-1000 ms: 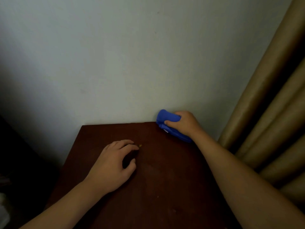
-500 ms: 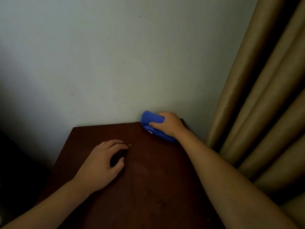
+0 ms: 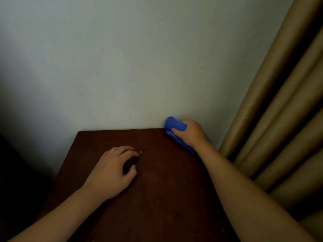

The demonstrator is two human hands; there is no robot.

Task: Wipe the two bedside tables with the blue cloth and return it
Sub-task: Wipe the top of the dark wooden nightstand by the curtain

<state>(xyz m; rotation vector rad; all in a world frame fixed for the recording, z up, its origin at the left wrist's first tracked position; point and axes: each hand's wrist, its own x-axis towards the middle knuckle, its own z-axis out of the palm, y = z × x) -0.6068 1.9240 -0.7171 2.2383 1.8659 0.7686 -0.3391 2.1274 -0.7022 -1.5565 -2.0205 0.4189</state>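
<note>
Both hands are on the dark surface (image 3: pixel 157 180): the right hand (image 3: pixel 191 134) grips the bunched cloth (image 3: pixel 173 126) at the far right corner by the wall, the left hand (image 3: pixel 113 173) rests loosely curled, grasping nothing. Best to sweep toward the crumb (image 3: pixel 140 151), pressing flat, overlapping strokes.

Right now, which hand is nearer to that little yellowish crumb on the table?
The left hand. Its fingertips rest just beside the crumb near the middle of the table. The right hand grips the cloth at the back right corner, well away.
</note>
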